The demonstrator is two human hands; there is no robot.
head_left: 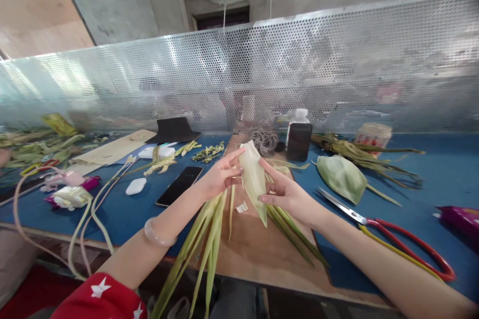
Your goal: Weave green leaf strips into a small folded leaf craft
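A pale green folded leaf [253,175] is held upright between both my hands above the wooden board [258,249]. My left hand [220,175] pinches its left edge with thumb and fingers. My right hand [285,192] grips its right side, fingers curled round it. Long green leaf strips [204,239] lie fanned out on the board under my hands and hang over the front edge.
A black phone [179,185] and a white earbud case [135,186] lie to the left. Red-handled scissors [396,239] and a broad green leaf [342,177] lie to the right. A dark bottle [299,135] and coiled string [264,140] stand behind, before a perforated metal screen [337,69].
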